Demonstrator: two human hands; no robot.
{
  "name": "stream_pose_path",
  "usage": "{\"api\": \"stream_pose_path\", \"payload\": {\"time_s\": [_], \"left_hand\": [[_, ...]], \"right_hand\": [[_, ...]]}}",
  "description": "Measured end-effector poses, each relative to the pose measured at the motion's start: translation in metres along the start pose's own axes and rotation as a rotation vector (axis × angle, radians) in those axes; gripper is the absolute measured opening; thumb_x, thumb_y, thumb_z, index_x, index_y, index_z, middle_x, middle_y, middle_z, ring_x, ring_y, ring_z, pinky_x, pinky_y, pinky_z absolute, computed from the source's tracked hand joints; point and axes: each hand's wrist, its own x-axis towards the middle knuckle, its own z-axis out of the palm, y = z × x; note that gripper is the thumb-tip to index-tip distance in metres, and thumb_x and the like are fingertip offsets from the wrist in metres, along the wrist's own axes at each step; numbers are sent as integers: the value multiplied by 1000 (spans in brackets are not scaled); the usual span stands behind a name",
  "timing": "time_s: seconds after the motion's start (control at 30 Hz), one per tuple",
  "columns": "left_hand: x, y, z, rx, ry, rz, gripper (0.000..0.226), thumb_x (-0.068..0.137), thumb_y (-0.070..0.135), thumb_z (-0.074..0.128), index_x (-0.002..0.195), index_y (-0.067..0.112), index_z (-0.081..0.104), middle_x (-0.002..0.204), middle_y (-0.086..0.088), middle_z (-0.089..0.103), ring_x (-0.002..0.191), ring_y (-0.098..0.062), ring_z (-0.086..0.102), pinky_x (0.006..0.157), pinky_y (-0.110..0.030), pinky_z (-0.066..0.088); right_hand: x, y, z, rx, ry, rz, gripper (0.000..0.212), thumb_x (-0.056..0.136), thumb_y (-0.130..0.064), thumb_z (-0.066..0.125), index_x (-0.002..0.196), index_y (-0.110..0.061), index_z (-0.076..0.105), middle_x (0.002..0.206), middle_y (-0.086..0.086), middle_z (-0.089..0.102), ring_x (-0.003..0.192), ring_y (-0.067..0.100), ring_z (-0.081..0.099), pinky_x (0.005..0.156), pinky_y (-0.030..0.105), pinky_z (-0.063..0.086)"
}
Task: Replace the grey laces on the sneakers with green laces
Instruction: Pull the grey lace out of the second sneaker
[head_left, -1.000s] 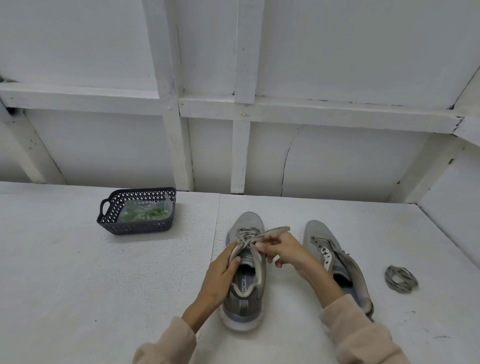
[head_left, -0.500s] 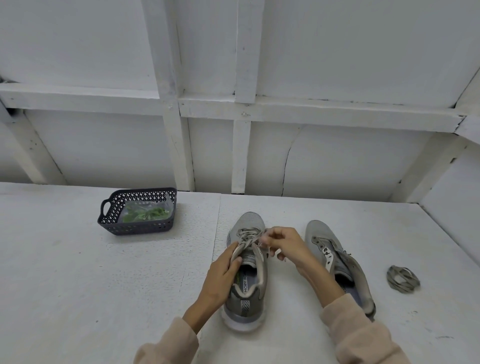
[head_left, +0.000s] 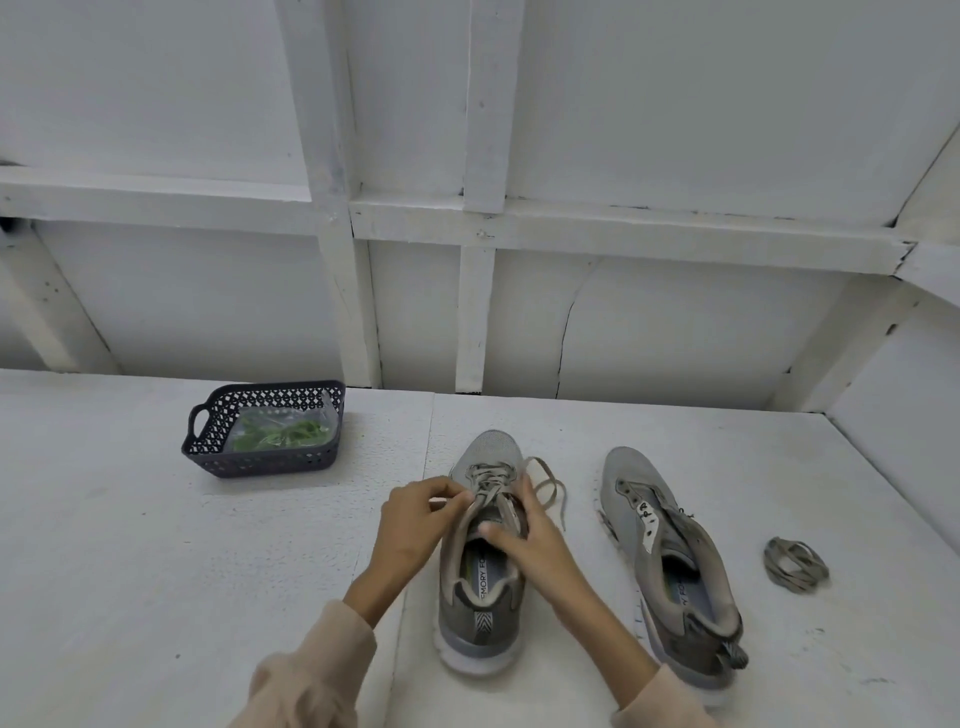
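Softness is helping here: the grey lace (head_left: 491, 483), looking limp and light, is sitting threaded in the laced sneaker (head_left: 480, 597) on the table (head_left: 156, 571). The left hand (head_left: 415, 519) is pinching one crossing — the sensible place to pull — while the right hand (head_left: 535, 545) is clamping the sneaker's throat.

Left hand (head_left: 415, 525) left of the laced sneaker (head_left: 488, 448), fingertips pinching its grey lace (head_left: 491, 483); right hand (head_left: 527, 540) grips its right side, thumb laid across.
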Motion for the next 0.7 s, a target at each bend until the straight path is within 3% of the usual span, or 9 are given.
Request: {"api": "stream_pose_path", "payload": {"time_s": [0.03, 0.1, 0.27, 0.37, 0.47, 0.6, 0.7], "left_hand": [[4, 2, -3, 47, -40, 2, 10, 85, 38, 73, 79, 30, 75, 78, 20, 72, 76, 9, 66, 78, -23, 53], [12, 6, -7, 154, -108, 11, 12, 85, 39, 72, 83, 28, 76, 82, 18, 73, 79, 6, 67, 79, -24, 52], [25, 19, -5, 436, -152, 118, 20, 96, 38, 51, 95, 20, 59, 92, 4, 70, 77, -20, 66, 74, -35, 49], [26, 22, 3, 489, -104, 153, 20, 102, 34, 39, 98, 15, 46, 86, -7, 68, 72, -32, 63, 76, -44, 48], [24, 18, 4, 449, -101, 143, 23, 102, 38, 38, 98, 17, 46, 87, -3, 68, 73, -28, 64, 78, -43, 49], [14, 7, -4, 160, -108, 70, 24, 94, 46, 55, 87, 24, 58, 86, 11, 67, 73, -6, 67, 72, -32, 55], [13, 2, -4, 188, -150, 92, 21, 94, 43, 58, 84, 25, 62, 87, 12, 67, 82, -2, 65, 75, -31, 53]], "right_hand": [[-1, 4, 5, -43, 1, -6, 84, 91, -20, 66, 153, -22, 10, 154, -7, 29, 141, 10, 29, 113, 21, 30], [-2, 8, 13, -64, 17, -28, 84, 95, -17, 60, 154, -17, 1, 161, -5, 9, 147, 9, 11, 119, 24, 14], [0, 10, 18, -37, 80, -53, 78, 98, -19, 55, 154, -17, 0, 162, -3, -3, 149, 9, -3, 121, 28, 4], [1, 11, 21, -90, 97, -55, 79, 99, -21, 53, 154, -15, -3, 161, -4, -11, 144, 4, -13, 116, 21, -5], [1, 14, 21, -98, 114, -60, 78, 99, -21, 52, 153, -14, -4, 160, -4, -15, 138, -2, -16, 109, 15, -7], [3, 18, 21, -83, 125, -59, 79, 99, -22, 53, 153, -15, -4, 161, -2, -15, 140, -1, -16, 110, 15, -7], [3, 19, 22, -77, 128, -59, 79, 98, -21, 54, 153, -15, -2, 161, -2, -13, 142, 2, -15, 111, 16, -6]]}}
